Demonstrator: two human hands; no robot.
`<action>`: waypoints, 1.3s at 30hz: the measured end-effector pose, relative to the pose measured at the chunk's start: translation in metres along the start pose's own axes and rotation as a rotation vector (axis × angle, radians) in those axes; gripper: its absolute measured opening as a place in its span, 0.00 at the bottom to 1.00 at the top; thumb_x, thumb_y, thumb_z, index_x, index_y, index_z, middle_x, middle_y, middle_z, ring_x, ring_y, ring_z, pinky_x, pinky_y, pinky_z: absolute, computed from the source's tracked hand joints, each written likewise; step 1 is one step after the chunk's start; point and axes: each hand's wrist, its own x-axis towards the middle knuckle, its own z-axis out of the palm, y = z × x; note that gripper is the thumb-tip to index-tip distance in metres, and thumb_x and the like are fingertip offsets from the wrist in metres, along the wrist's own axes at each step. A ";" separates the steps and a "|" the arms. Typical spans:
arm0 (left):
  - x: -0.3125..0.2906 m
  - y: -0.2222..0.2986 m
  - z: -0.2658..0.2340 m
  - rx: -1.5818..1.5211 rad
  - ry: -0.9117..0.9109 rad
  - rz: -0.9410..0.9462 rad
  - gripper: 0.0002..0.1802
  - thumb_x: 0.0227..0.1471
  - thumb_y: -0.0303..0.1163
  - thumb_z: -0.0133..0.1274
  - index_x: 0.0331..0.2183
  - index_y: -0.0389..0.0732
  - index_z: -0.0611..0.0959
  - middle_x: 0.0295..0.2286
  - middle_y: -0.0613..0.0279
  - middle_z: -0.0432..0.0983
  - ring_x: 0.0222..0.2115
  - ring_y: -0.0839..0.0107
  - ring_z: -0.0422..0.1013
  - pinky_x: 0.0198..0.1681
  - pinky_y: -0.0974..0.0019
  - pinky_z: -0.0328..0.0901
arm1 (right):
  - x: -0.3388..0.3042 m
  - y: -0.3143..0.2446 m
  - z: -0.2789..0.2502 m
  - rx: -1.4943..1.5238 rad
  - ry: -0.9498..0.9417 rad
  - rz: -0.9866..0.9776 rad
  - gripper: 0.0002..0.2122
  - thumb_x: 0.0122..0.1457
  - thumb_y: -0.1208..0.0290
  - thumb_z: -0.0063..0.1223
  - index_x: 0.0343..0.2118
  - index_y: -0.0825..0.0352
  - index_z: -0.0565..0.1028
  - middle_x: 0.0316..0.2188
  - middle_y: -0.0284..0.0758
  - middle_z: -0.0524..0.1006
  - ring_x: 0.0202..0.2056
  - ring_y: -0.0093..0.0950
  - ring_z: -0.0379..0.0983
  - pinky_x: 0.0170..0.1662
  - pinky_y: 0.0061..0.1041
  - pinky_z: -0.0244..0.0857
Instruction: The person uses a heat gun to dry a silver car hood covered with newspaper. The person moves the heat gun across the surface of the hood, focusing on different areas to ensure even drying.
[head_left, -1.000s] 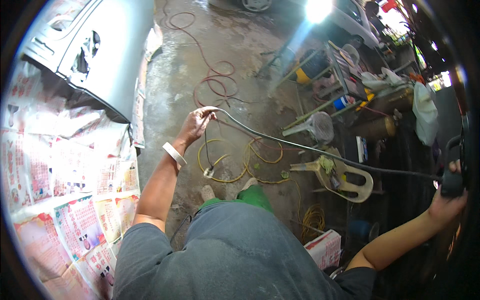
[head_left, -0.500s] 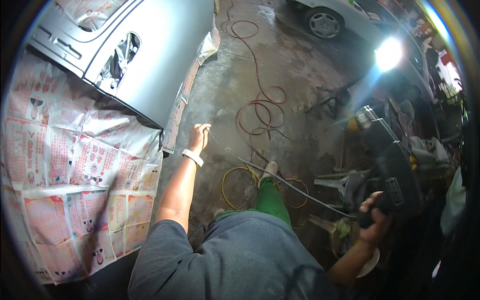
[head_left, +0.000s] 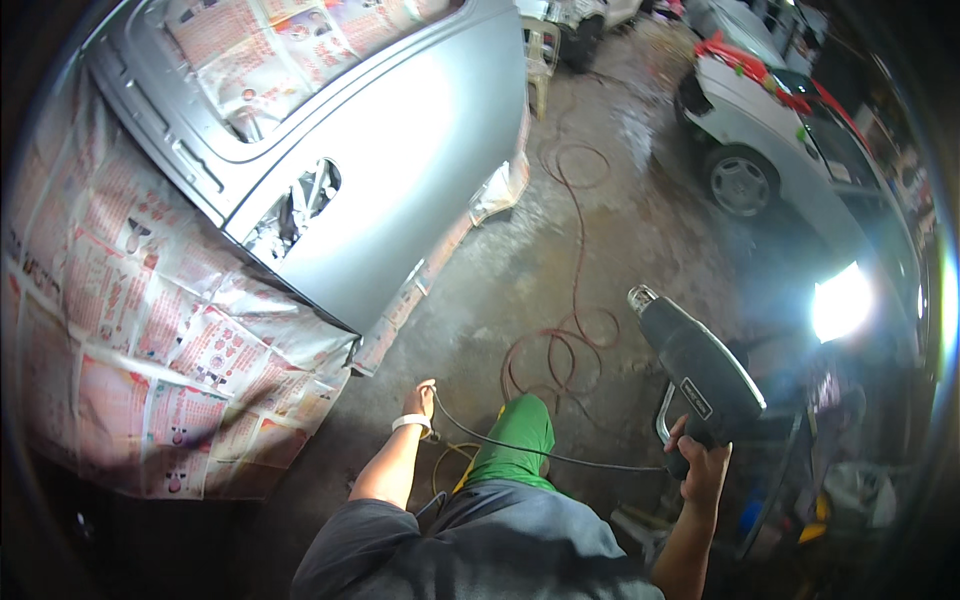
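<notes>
My right hand [head_left: 702, 455] is closed round the grip of a black heat gun [head_left: 697, 368], held up on the right. Its metal nozzle points toward the far left. From the base of the grip a dark power cord [head_left: 560, 457] runs across my front to my left hand [head_left: 423, 398]. That hand, with a white band at its wrist, is closed on the cord. Left of both hands stands a silver-grey car body panel [head_left: 410, 190] with a lit surface and a cut-out opening. Printed masking paper [head_left: 150, 330] covers the area beside it. Neither hand touches the panel.
A reddish hose [head_left: 578, 260] lies in loops on the concrete floor [head_left: 480, 290]. Yellow hose [head_left: 447, 462] is by my leg. A bright work lamp [head_left: 842, 303] shines at the right, near a pale car [head_left: 800, 170]. A chair [head_left: 541, 65] stands at the far end.
The view has turned, bringing more of the panel and pale car into sight. The heat gun has swung inward and left. My left hand sits nearer my body, and the cord now sags between my hands.
</notes>
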 end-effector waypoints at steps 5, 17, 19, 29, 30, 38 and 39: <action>0.039 0.021 0.004 -0.024 -0.043 -0.098 0.18 0.64 0.45 0.46 0.42 0.46 0.85 0.32 0.56 0.83 0.37 0.55 0.79 0.42 0.54 0.69 | 0.124 -0.008 0.032 0.044 -0.182 -0.068 0.18 0.52 0.72 0.58 0.45 0.74 0.75 0.31 0.38 0.77 0.28 0.26 0.75 0.33 0.27 0.70; 0.172 0.095 0.026 -0.223 -0.006 -0.316 0.22 0.54 0.51 0.57 0.29 0.40 0.88 0.29 0.48 0.82 0.33 0.53 0.79 0.38 0.54 0.70 | 0.495 -0.044 0.231 -0.039 -0.482 -0.109 0.20 0.52 0.64 0.57 0.44 0.73 0.74 0.28 0.37 0.77 0.25 0.25 0.75 0.31 0.25 0.69; 0.188 0.132 0.012 -0.212 -0.028 -0.343 0.23 0.58 0.50 0.52 0.28 0.40 0.88 0.29 0.49 0.83 0.34 0.53 0.79 0.40 0.54 0.70 | 0.545 -0.043 0.256 -0.015 -0.506 -0.110 0.17 0.54 0.66 0.56 0.42 0.73 0.74 0.29 0.36 0.77 0.25 0.25 0.75 0.31 0.26 0.69; 0.279 0.243 0.013 -0.134 -0.058 -0.371 0.30 0.64 0.51 0.42 0.28 0.37 0.87 0.28 0.46 0.82 0.33 0.53 0.78 0.42 0.54 0.69 | 0.792 -0.063 0.324 0.170 -0.462 -0.154 0.13 0.58 0.71 0.53 0.43 0.73 0.71 0.29 0.37 0.76 0.24 0.25 0.75 0.30 0.27 0.70; 0.286 0.268 0.009 -0.125 -0.058 -0.391 0.30 0.64 0.51 0.41 0.28 0.37 0.86 0.27 0.46 0.81 0.32 0.53 0.78 0.42 0.54 0.69 | 0.819 -0.067 0.330 0.169 -0.442 -0.156 0.13 0.59 0.71 0.53 0.43 0.73 0.71 0.29 0.37 0.76 0.23 0.26 0.75 0.29 0.27 0.70; 0.358 0.321 0.042 0.095 0.119 -0.049 0.21 0.63 0.45 0.47 0.34 0.37 0.84 0.23 0.55 0.77 0.25 0.64 0.74 0.33 0.61 0.68 | 1.033 -0.093 0.379 0.277 -0.429 -0.113 0.12 0.61 0.68 0.52 0.42 0.71 0.71 0.26 0.37 0.76 0.21 0.26 0.74 0.27 0.26 0.69; 0.369 0.342 0.043 0.032 0.118 -0.109 0.21 0.63 0.46 0.47 0.34 0.37 0.84 0.24 0.54 0.78 0.26 0.63 0.74 0.34 0.60 0.68 | 1.060 -0.097 0.385 0.278 -0.428 -0.114 0.12 0.61 0.68 0.52 0.42 0.70 0.72 0.27 0.37 0.76 0.22 0.26 0.74 0.28 0.26 0.69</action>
